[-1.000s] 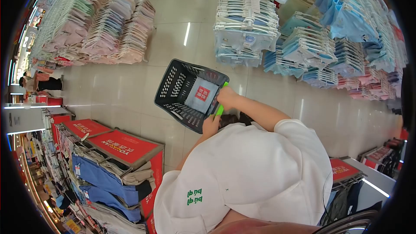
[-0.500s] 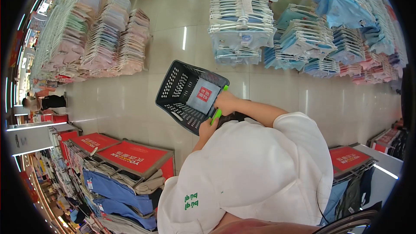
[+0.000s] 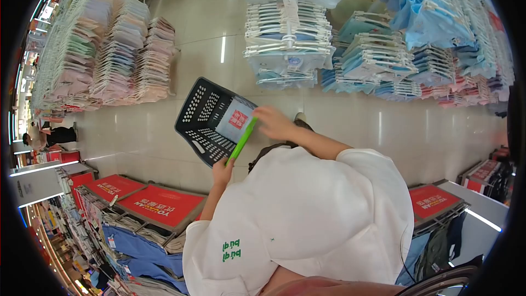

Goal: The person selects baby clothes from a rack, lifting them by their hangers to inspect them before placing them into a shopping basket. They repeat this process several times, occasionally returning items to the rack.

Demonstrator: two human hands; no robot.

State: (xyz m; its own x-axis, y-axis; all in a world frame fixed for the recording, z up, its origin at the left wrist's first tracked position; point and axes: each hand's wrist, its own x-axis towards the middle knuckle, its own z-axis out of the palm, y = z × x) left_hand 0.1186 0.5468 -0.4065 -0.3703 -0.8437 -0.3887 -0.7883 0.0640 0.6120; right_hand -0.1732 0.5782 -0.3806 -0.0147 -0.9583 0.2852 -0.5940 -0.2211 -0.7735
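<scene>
Shopping basket (image 3: 207, 123), black perforated plastic, tipped with open mouth toward camera, held clear of glossy tiled floor (image 3: 350, 123). Contents: one grey packet with red label (image 3: 234, 120), lying against inner wall at 3 o'clock side of basket. Green handle (image 3: 243, 140) running along that same side, from 1 o'clock down to 7 o'clock. Left hand (image 3: 222, 171) closed round lower end of handle. Right hand (image 3: 272, 122) at upper end, fingers bent over handle tip and basket rim; full closure not discernible. Change over last second: basket carried from just beyond frame centre toward 10 o'clock, handle now exposed along nearly whole length where formerly mostly covered, hands drawn farther apart along it, right hand slackened from firm grasp. Judged: hold shifted rather than released, packet still inside, load kept level enough. Surroundings: white T-shirt (image 3: 318, 214) filling 6 o'clock; rack of hung pale-blue garments (image 3: 285, 38) at 12 o'clock; pastel pink rack (image 3: 126, 60) at 10 o'clock; red-topped display bins (image 3: 164, 205) at 8 o'clock; another person (image 3: 46, 137) far off at 9 o'clock.
</scene>
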